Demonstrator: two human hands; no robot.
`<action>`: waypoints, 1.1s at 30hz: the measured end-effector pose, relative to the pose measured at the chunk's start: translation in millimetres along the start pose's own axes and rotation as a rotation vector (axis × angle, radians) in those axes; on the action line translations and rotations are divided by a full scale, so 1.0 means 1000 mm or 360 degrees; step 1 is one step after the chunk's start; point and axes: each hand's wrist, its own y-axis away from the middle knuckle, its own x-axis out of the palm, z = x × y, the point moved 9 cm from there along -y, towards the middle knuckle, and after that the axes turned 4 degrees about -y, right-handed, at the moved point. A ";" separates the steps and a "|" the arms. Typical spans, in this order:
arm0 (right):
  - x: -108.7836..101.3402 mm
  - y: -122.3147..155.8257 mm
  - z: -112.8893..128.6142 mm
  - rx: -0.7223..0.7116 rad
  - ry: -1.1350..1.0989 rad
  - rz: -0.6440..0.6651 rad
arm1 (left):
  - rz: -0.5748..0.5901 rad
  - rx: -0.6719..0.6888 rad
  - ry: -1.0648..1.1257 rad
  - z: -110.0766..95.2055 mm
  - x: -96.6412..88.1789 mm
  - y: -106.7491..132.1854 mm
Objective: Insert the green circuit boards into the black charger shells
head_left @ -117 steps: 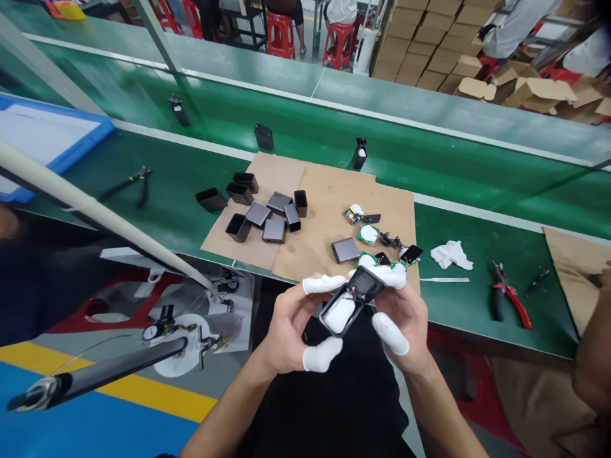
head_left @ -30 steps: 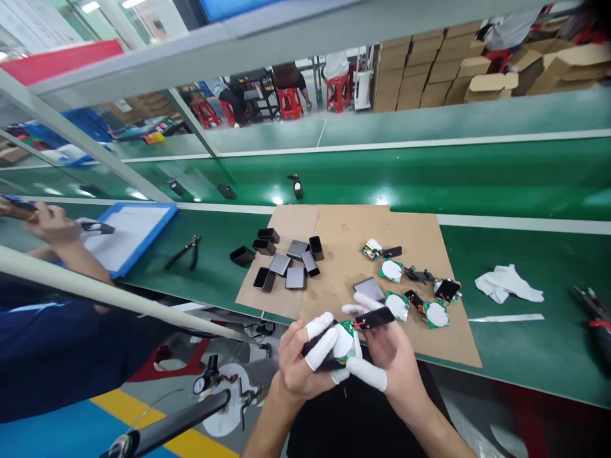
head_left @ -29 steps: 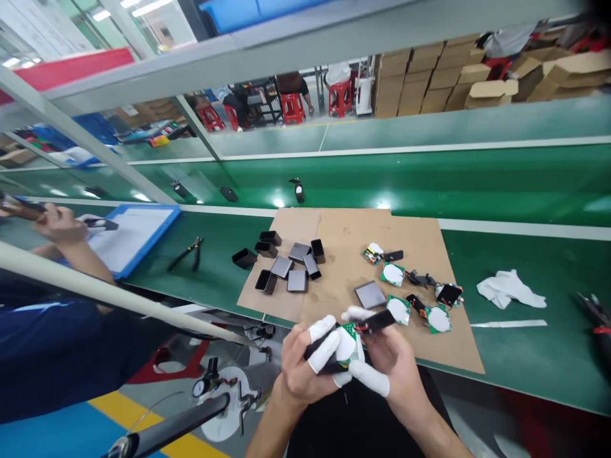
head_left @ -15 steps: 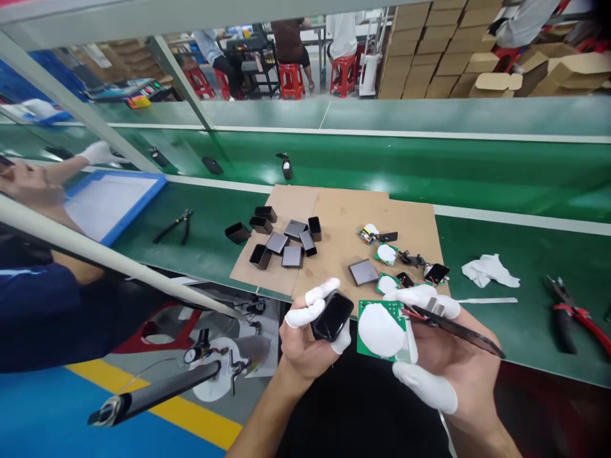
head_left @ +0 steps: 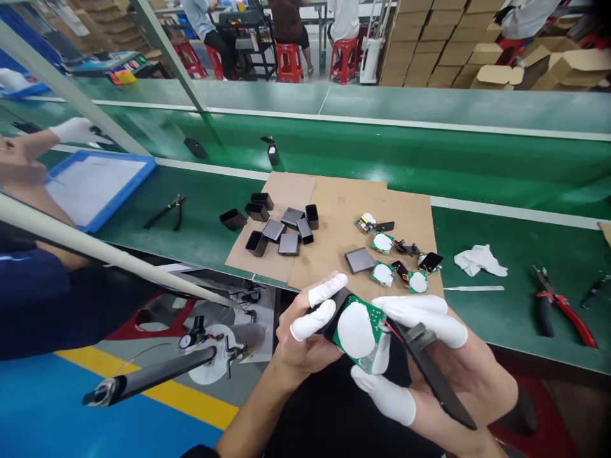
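Observation:
My left hand (head_left: 308, 331), with white finger cots, is closed around a black rectangular casing (head_left: 333, 312). My right hand (head_left: 429, 350), also in white finger cots, grips a green circuit board (head_left: 340, 336) with a large white round pad by its edges. Red wires run from the board to a flat black plastic piece (head_left: 436, 375) with a small grey block, lying across my right fingers. The board's left edge meets the open end of the casing; whether it has entered the opening I cannot tell.
Several dark casings (head_left: 289, 243) sit on brown cardboard (head_left: 329, 191). More circuit boards with white pads (head_left: 382, 273) lie to the right. Beyond are a white cloth (head_left: 480, 259), red-handled pliers (head_left: 561, 305) and a thin strip (head_left: 475, 288). Black pliers (head_left: 167, 211) and a co-worker's hands (head_left: 28, 156) are at left.
The board in my right hand has moved left to the casing in my left hand. The black piece has tilted more steeply. The camera view has shifted slightly.

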 end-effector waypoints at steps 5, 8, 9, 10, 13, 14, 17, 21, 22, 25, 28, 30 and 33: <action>0.003 -0.007 0.013 -0.0114 0.0039 -0.0130 | -0.0281 0.0275 0.0069 -0.026 -0.013 -0.016; 0.005 -0.006 0.012 -0.0128 0.0082 -0.0128 | -0.0280 0.0237 0.0076 -0.029 -0.012 -0.020; 0.005 -0.005 0.011 -0.0129 0.0085 -0.0125 | -0.0269 0.0219 0.0087 -0.029 -0.012 -0.021; 0.005 -0.005 0.011 -0.0131 0.0082 -0.0126 | -0.0262 0.0207 0.0101 -0.029 -0.012 -0.020; 0.004 -0.004 0.011 -0.0128 0.0080 -0.0149 | -0.0233 0.0147 0.0151 -0.026 -0.012 -0.019; 0.004 -0.004 0.011 -0.0128 0.0085 -0.0158 | -0.0211 0.0112 0.0167 -0.024 -0.011 -0.018; 0.006 -0.004 0.011 -0.0140 0.0097 -0.0166 | -0.0180 0.0026 0.0201 -0.019 -0.010 -0.018; 0.009 -0.005 0.012 -0.0149 0.0113 -0.0183 | -0.0235 0.0130 0.0227 -0.022 -0.011 -0.017; 0.009 -0.005 0.013 -0.0150 0.0124 -0.0190 | -0.0253 0.0164 0.0238 -0.023 -0.012 -0.016; 0.011 -0.006 0.014 -0.0173 0.0156 -0.0186 | -0.0274 0.0162 0.0248 -0.021 -0.012 -0.013; 0.014 -0.006 0.014 -0.0206 0.0165 -0.0141 | -0.0249 0.0048 0.0190 -0.014 -0.010 -0.012; 0.015 -0.005 0.013 -0.0206 0.0164 -0.0157 | -0.0261 0.0081 0.0176 -0.015 -0.011 -0.012; 0.012 -0.003 0.011 -0.0197 0.0175 -0.0242 | -0.0337 0.0257 0.0189 -0.022 -0.014 -0.017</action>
